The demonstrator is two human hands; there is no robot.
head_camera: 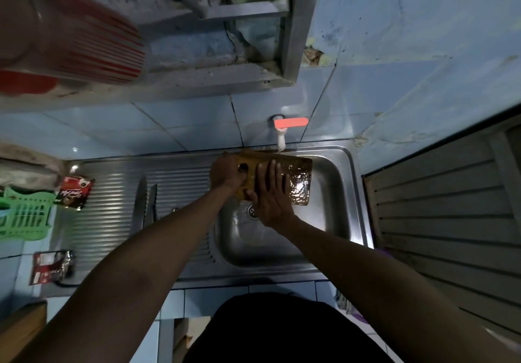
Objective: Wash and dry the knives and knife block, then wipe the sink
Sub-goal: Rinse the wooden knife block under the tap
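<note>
The knife block (298,182) is held over the sink (332,221), lying on its side just under the tap (282,134), its broad face glistening wet. The left hand (228,172) grips the slotted end, fingers curled round the block's edge so it stays steady. The right hand (270,193) lies flat on the wet face, fingers (275,171) straight and spread, holding nothing, pressing or rubbing the surface. Whether water is running at this instant is hard to tell, though the sheen on the wood and the wet basin near the drain (251,211) suggest rinsing. Two knives (145,205) lie side by side on the ribbed drainboard (110,193) to the left, well apart from the block. My judgement is that the washing of the block is the step in hand, with the drying and the wiping of the sink not yet done. The next move probably calls for turning the block to bring its other faces under the tap, which needs a firm hold, since wet wood could slip and knock against the basin.
</note>
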